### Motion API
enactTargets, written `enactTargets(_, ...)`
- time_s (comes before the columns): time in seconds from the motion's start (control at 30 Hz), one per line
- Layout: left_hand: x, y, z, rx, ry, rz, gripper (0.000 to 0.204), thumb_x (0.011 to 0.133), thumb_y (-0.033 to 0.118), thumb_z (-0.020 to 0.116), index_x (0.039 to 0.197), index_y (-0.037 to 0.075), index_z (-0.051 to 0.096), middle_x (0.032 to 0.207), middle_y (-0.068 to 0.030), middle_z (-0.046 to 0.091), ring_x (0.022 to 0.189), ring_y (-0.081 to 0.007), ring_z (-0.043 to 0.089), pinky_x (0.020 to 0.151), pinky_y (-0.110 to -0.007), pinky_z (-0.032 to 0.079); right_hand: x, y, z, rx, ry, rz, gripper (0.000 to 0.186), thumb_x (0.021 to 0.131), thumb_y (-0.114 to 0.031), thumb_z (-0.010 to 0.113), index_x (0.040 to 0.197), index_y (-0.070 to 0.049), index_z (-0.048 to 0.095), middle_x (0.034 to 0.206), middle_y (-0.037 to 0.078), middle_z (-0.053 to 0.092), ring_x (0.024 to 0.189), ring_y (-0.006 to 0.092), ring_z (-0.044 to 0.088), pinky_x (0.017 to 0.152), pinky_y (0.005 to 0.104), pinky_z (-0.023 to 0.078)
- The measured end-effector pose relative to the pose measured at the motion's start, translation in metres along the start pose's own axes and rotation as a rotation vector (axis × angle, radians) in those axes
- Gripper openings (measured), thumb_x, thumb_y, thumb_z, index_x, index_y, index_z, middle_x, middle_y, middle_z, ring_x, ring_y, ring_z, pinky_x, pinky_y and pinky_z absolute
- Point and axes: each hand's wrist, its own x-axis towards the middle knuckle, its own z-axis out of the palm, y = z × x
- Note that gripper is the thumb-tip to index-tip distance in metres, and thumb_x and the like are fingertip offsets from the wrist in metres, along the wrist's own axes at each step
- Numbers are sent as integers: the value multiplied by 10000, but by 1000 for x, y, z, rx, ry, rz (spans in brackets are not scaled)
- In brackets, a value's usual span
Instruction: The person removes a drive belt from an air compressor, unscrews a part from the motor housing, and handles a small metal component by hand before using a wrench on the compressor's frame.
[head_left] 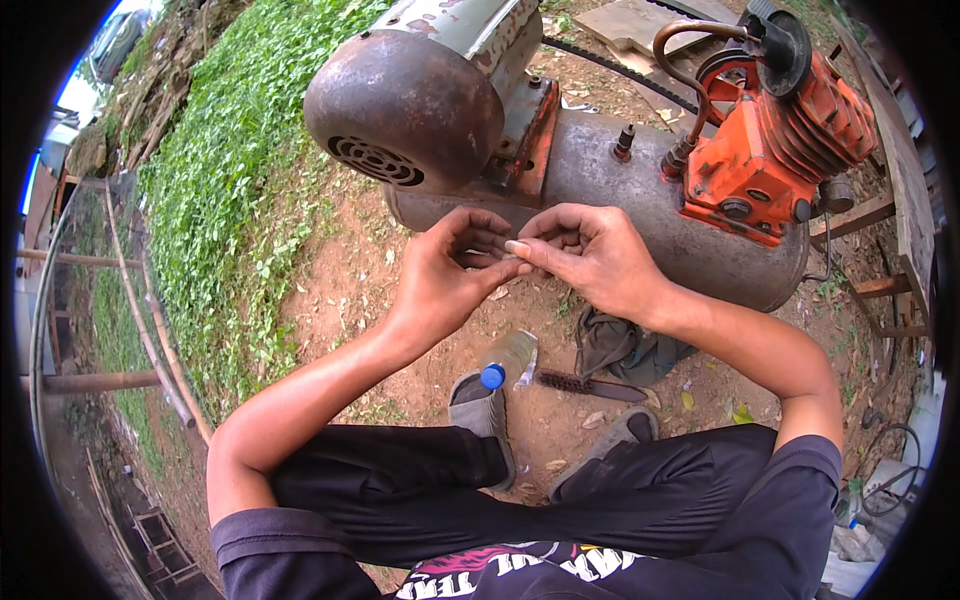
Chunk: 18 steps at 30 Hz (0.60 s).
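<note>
In front of the compressor's grey tank (590, 150), my left hand (455, 265) and my right hand (597, 255) meet, thumbs and fingers pinched together. Whatever lies between the fingertips is too small or too hidden to make out. Just beyond my left hand is the electric motor (410, 110), with a rusty rounded cover and a vent grille. To the right of my right hand sits the orange pump head (765, 155), finned, with a curved copper pipe (670, 60) rising from it. Both motor and pump are mounted on the tank.
Between my feet and the tank lie a clear bottle (510, 352) with a blue cap, a wire brush (590, 385) and a dark crumpled cloth (625, 345). Green plants (230, 190) grow at the left. A wooden frame (880, 250) stands at the right.
</note>
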Motion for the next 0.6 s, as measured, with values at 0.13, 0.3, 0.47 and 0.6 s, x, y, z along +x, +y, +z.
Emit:
enactTargets(0.13,6,-1,-1,-56,-29,-101,261,835,72,704,1057,-49,641,929,-115,688,847,-133,656,770,-258,552,4,8,-1,-71,88,-173,170,855,-108,683,910,51,659,794,89,690,689,79,629,600,243,506)
enactTargets(0.3,19,-21,0,-199,-18,-187,308,893,173,656,1099,-56,639,922,-92,688,809,-133,656,757,-274,552,22,12,-15,-434,167,-541,122,821,-65,685,907,16,658,844,128,674,752,188,661,651,303,518)
enactTargets(0.47,27,-51,0,-503,296,-216,272,920,166,613,1066,-63,620,905,-78,635,792,-155,615,740,-284,558,46,15,-28,-215,197,-461,169,826,-66,694,952,28,632,883,123,680,793,163,672,696,288,534)
enactTargets(0.6,41,-50,13,-490,372,-129,254,907,124,617,1077,-64,617,957,-97,642,802,-168,623,688,-296,574,57,18,-29,-190,194,-448,184,832,-59,690,976,34,624,890,116,684,783,142,672,704,271,538)
